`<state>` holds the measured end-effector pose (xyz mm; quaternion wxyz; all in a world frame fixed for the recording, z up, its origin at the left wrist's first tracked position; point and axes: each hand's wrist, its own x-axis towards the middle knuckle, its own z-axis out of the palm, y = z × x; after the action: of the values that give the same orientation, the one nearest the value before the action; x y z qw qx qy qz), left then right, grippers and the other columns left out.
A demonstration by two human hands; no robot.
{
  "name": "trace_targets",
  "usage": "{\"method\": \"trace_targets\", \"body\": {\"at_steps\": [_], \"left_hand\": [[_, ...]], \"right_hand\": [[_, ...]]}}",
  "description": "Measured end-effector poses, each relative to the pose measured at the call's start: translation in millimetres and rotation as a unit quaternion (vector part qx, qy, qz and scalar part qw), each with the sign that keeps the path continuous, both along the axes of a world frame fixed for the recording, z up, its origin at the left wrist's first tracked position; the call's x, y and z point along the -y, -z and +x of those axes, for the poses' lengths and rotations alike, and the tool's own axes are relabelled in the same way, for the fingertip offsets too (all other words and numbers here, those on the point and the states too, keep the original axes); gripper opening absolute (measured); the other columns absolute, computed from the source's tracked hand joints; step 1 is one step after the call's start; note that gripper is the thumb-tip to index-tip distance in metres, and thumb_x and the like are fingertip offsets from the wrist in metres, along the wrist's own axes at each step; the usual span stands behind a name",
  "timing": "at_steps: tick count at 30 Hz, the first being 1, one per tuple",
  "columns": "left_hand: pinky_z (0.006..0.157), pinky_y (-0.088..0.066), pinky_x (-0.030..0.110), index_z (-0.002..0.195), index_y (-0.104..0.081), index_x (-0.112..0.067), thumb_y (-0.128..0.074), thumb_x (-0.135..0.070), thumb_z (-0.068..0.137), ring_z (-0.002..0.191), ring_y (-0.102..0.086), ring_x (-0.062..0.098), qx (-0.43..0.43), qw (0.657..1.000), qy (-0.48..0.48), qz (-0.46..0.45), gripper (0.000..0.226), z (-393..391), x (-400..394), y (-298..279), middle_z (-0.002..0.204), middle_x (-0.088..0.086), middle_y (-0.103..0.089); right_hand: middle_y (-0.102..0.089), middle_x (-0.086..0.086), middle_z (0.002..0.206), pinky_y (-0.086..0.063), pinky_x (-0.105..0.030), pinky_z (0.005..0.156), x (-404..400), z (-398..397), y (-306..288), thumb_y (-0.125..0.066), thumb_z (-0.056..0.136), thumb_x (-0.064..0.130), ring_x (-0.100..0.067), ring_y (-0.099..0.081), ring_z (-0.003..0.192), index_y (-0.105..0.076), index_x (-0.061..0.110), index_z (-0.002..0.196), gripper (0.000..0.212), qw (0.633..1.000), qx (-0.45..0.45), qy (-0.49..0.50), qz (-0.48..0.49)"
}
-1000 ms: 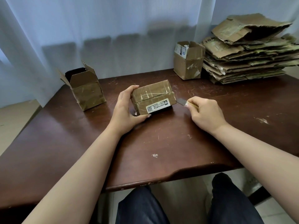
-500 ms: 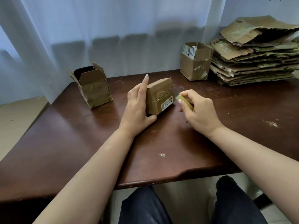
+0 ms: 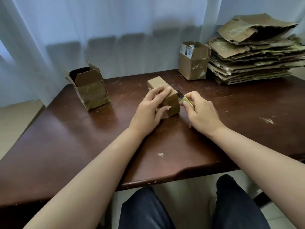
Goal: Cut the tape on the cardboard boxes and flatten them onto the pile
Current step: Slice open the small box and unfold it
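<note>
The left hand (image 3: 149,109) gripped the box (image 3: 171,100), hiding its near side; the right hand (image 3: 200,113) pinched the knife (image 3: 184,98), handle mostly hidden.

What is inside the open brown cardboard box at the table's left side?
The open brown cardboard box shows a dark interior behind its raised flaps; something black seems to fill it, but the flaps and walls hide the rest.

The small taped box (image 3: 163,96) has been turned on the desk, its label side swung out of sight; the left hand (image 3: 151,107) has shifted to lie over its top and near face; the right hand (image 3: 200,111) has brought the cutter's blade (image 3: 180,93) back against the box's right edge.
</note>
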<state>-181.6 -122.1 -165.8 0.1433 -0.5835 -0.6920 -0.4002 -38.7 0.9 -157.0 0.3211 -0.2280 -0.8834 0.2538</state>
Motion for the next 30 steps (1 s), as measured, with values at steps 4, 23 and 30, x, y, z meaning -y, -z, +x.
{"method": "trace_targets", "body": {"at_steps": [4, 23, 30], "left_hand": [[0.098, -0.048, 0.036, 0.131, -0.06, -0.017, -0.064, -0.025, 0.091, 0.115, -0.051, 0.01, 0.054, 0.998, -0.012, 0.002, 0.041, 6, -18, -14, 0.125, 0.002, -0.055], [0.084, -0.051, 0.024, 0.123, -0.066, -0.018, -0.068, -0.03, 0.087, 0.085, -0.052, 0.0, 0.066, 0.997, -0.034, 0.037, 0.038, 8, -29, -13, 0.109, -0.003, -0.055], [0.08, -0.053, 0.032, 0.116, -0.071, -0.018, -0.068, -0.033, 0.085, 0.081, -0.056, 0.008, 0.067, 0.995, -0.057, 0.055, 0.035, 11, -33, -16, 0.099, -0.008, -0.057]], "right_hand": [[-0.068, -0.005, 0.094, -0.046, -0.038, 0.07, -1, 14, 2, -0.043, 0.098, 0.024, -0.032, -0.061, 0.083, -0.049, 0.018, 0.108, 0.014, 0.999, 0.012, 0.042, 0.006], [-0.054, -0.002, 0.079, -0.033, -0.034, 0.06, 0, 16, 2, -0.038, 0.1, 0.019, -0.035, -0.059, 0.079, -0.043, 0.014, 0.107, 0.009, 0.997, 0.062, 0.038, 0.04], [-0.054, -0.003, 0.078, -0.031, -0.035, 0.059, 2, 16, 1, -0.036, 0.101, 0.017, -0.039, -0.058, 0.079, -0.039, 0.013, 0.106, 0.008, 0.995, 0.075, 0.035, 0.054]]}}
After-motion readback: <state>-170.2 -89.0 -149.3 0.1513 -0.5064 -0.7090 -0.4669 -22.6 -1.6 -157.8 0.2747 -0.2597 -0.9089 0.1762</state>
